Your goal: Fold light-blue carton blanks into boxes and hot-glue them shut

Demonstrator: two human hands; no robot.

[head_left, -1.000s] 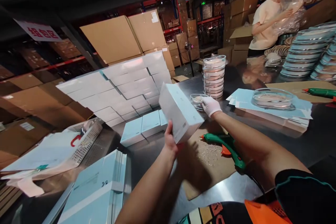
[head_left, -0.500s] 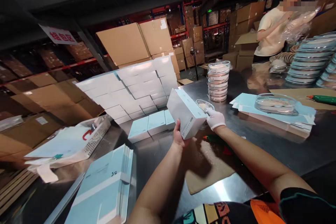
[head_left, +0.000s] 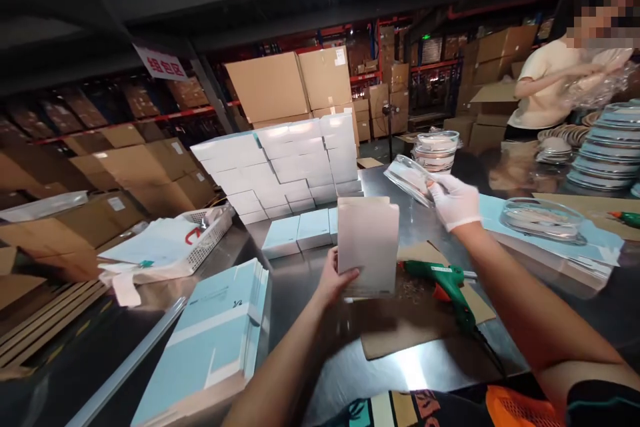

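Flat blue cartons lie stacked at the worktop's near left edge. Mid-table, the bare left hand clamps an upright white box. Above the green glue gun, the gloved right hand grips a tilted clear dish.

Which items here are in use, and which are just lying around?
In hand:
- white box, held by left hand
- clear dish, held by gloved right hand

Lying about:
- green glue gun on cardboard sheet
- stacked white boxes
- blue flat cartons
- white basket
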